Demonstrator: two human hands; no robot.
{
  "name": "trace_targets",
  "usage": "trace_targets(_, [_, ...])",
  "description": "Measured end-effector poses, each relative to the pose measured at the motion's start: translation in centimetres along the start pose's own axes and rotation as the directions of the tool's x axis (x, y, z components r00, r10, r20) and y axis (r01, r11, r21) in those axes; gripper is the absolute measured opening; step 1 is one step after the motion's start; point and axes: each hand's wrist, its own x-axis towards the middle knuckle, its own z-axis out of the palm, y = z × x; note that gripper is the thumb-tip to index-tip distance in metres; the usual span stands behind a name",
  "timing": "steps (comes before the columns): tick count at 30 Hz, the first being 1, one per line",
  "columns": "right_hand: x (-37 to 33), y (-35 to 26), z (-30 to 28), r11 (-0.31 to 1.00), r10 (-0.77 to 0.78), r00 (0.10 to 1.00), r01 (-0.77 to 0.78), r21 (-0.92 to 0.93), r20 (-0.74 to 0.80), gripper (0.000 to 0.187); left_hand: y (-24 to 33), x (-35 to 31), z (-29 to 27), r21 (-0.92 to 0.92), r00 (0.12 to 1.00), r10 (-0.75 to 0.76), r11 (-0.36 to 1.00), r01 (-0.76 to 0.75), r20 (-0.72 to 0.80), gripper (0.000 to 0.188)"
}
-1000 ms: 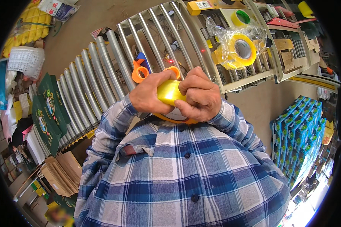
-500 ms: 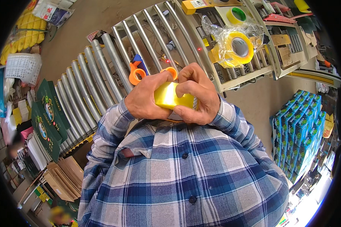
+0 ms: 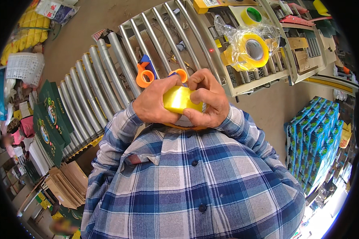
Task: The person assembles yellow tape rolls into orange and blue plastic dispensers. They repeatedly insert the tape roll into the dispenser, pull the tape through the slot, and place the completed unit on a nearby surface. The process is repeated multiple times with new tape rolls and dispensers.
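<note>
Head view | we saw the left hand curled round the left side of the yellow tape roll, likely steadying it | the right hand was half closed, thumb and forefinger against its right side; whether they pinched, we could not tell | an orange-and-blue tape cutter lay just beyond the left hand, perhaps for easy reach

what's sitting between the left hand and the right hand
In the head view, a roll of yellow tape lies between them: the left hand holds it, and the right hand has its thumb and forefinger at its right side.
</note>
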Motion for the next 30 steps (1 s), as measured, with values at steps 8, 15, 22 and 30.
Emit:
trace_targets(8, [0.4,-2.7,-1.2,0.726,0.591,0.804,-0.498,0.474,-0.061,0.037,4.4,-0.5,-0.6,0.302,0.976,0.116,0.952,-0.055,-0.186,0.049])
trace_targets(15, [0.8,-4.2,-1.8,0.529,0.702,0.666,-0.725,0.441,0.253,0.044,6.4,-0.8,1.0,0.423,0.976,0.110,0.906,-0.020,-0.189,0.044])
trace_targets(22, [-0.6,-2.6,-1.3,0.475,0.662,0.694,-0.680,0.558,0.282,0.038,5.5,-0.9,1.8,0.431,0.972,0.112,0.902,-0.012,-0.209,0.044])
trace_targets(30, [-0.6,-2.6,-0.7,0.453,0.711,0.650,-0.716,0.531,0.269,0.034,4.9,-1.1,1.9,0.378,0.970,0.080,0.926,0.013,-0.230,0.046])
